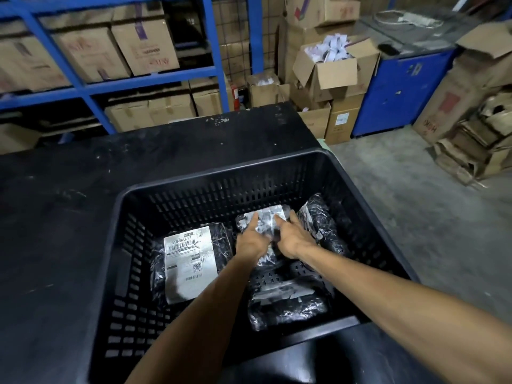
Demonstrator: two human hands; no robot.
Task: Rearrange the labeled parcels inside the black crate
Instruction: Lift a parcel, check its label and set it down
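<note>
A black slotted crate (pixel 221 176) sits on a black table. Inside it lie several black plastic-wrapped parcels with white labels. The largest parcel (pixel 191 261) lies flat at the left with its barcode label facing up. A middle parcel (pixel 267 217) rests near the far wall; my left hand (pixel 250 241) and my right hand (pixel 292 238) both grip it from its near side, fingers on its crumpled label. Another parcel (pixel 321 220) leans against the right wall. One more parcel (pixel 288 303) lies at the near right, under my right forearm.
The black table (pixel 69 203) extends left and behind the crate. Blue shelving (pixel 91 87) with cardboard boxes stands beyond. An open box of papers (pixel 335 67), a blue cabinet (pixel 401 90) and flattened cartons (pixel 471 145) stand on the concrete floor at the right.
</note>
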